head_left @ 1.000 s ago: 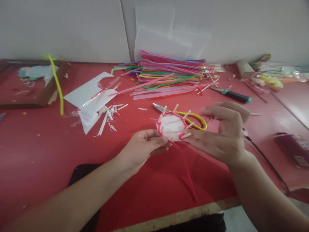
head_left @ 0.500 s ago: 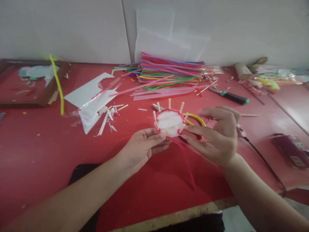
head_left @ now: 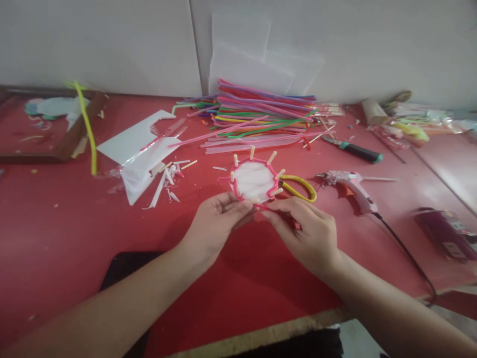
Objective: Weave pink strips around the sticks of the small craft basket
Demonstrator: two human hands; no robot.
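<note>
A round white disc (head_left: 254,180) is held up above the red table, with several short wooden sticks standing around its edge. A pink pipe cleaner (head_left: 233,188) winds around those sticks along the rim. My left hand (head_left: 219,221) pinches the disc's near left edge between thumb and fingers. At the near right edge, my right hand (head_left: 307,233) is closed on the free length of the pipe cleaner, most of which its fingers hide. Just behind the disc lie yellow-handled scissors or pliers (head_left: 303,188), their front part hidden.
A pink glue gun (head_left: 350,186) with a cord lies to the right, near a green-and-black cutter (head_left: 359,151). Behind is a pile of coloured pipe cleaners (head_left: 261,107). White paper (head_left: 130,134) and scraps (head_left: 167,181) lie left; a wooden tray (head_left: 70,144) stands farther left.
My right hand has moved left and down from the disc's right side and now grips the pipe cleaner at its near edge. The disc has shifted slightly left, and the glue gun has come into view.
</note>
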